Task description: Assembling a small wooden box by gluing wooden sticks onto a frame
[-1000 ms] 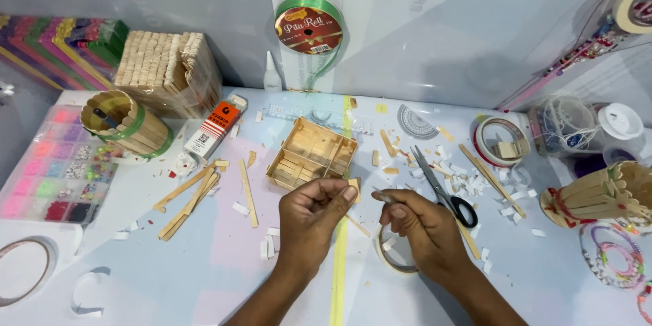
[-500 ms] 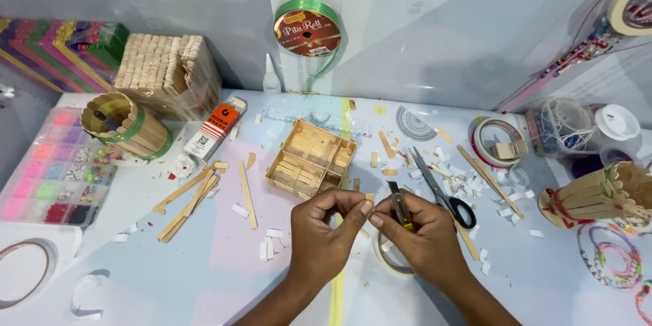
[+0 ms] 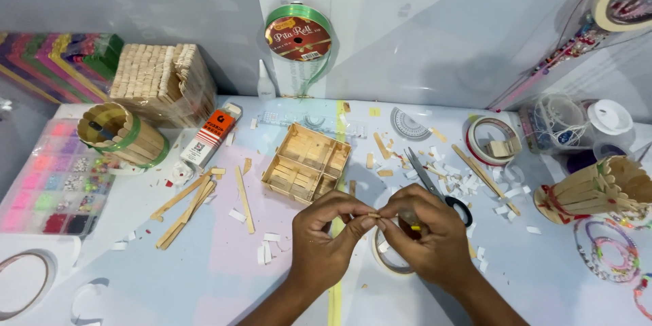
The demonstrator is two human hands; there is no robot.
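A small pale wooden stick piece point(image 3: 373, 215) is pinched between the closed fingertips of left hand point(image 3: 326, 238) and right hand point(image 3: 424, 231); a compartmented wooden stick tray point(image 3: 307, 162) lies at eleven o'clock.

Pale matt wood stick piece point(image 3: 373, 215) pinched between both hands, raw wooden tray point(image 3: 306, 162) just beyond them, metal-bladed scissors point(image 3: 435, 183) beside right hand point(image 3: 424, 238), glossy green ribbon spool point(image 3: 299, 32) far behind

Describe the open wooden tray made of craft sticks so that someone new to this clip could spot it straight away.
Start at the green ribbon spool leaning on the back wall and drop straight down onto the table. There lies the wooden tray, just beyond the left hand. Unlike the round stick-built cups at either side, it is flat, rectangular, open-topped and split into compartments.
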